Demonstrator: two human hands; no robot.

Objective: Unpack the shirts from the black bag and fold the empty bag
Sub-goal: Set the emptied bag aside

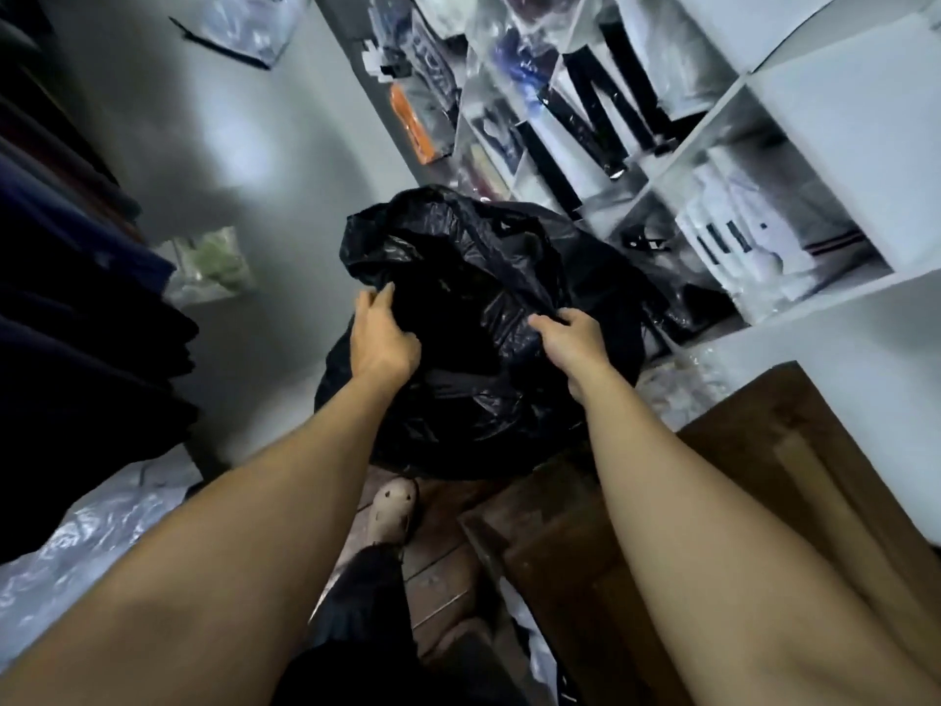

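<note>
The left hand [384, 333] and right hand [570, 338] each grip the crinkled rim of a glossy black bag [483, 257], fingers curled into the thin plastic and holding its mouth apart. The bag sits bulging at the centre of the view, its inside too dark to see. At 2 o'clock, white cubby shelves [713, 124] hold garments in shiny clear wrappers [733, 242]; their print is too blurred to read. At 4 o'clock is a brown cardboard box [738, 501], at 9 o'clock dark hanging fabric [76, 318], at 8 o'clock crumpled clear plastic [86, 542], and at 6 o'clock a pale perforated clog [392, 512].
</note>
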